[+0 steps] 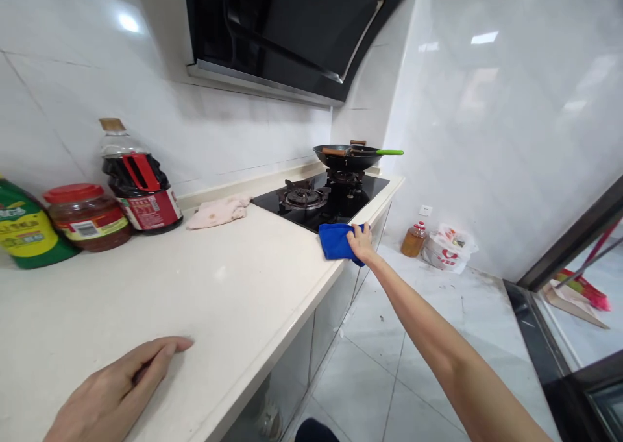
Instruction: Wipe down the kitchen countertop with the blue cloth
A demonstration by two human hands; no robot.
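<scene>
Pictured in a kitchen at full stretch of the right arm, with the right hand [361, 239] clamped on the right end of a blue cloth [333, 241]. Spread mostly flat at the front edge of the table [243, 280], by the near corner of the stove [304, 217], and drooping partly over that edge. Seen also with an empty left hand [117, 383], loosely bent, thumb near forefinger, low at the near end; cannot tell whether pressing down. Probably caught partway through wiping the edge, to judge by the cloth's flat spread. Called for next, by that reading: a firm hold and even pressure along the edge, without letting the cloth slip off. Backed by a wok [346, 163] on the stove and, along the wall, by a pink rag [219, 213], a dark bottle [150, 211], a jar [87, 224] and a green bottle [34, 241], all apart from the cloth.
</scene>
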